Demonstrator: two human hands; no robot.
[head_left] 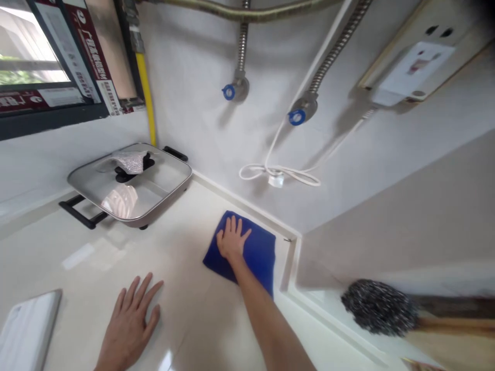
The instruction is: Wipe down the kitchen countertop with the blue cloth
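Keeping the flat white slab (29, 332) at the near-left edge of the glossy cream countertop (181, 257) and the rectangular glass-lidded pan with black handles (154, 190) in its far-left corner out of the stroke would seem wise. The left hand (129, 324) has its fingers apart and holds nothing; whether it rests on the surface I cannot tell, but planting it would steady the body. The right hand (232, 239), fingers splayed and pressing, lies on the dark-blue square cloth (257, 250) just beside the raised back edge, near the right corner; even palm pressure should stop it bunching, and fingertips could work it along that ledge.
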